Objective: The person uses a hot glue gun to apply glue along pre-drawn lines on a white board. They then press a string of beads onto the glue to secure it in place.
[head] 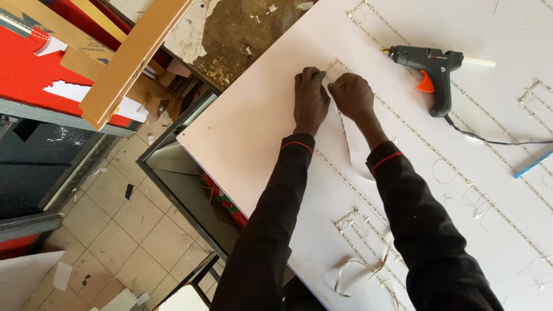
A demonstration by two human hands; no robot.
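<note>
Left hand (311, 98) and right hand (351, 95) both pinched on LED strip (333, 70) against white board (253, 126); glue gun (432, 72) nearby.

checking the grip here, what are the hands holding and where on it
Both hands, left hand and right hand, pinch the thin light strip at its upper end against the white board.

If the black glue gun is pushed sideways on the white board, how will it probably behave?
The glue gun lies flat on its side on the white board, so it likely slides, not rolls. Its black cord trails right and may drag. The orange trigger might catch a finger.
</note>
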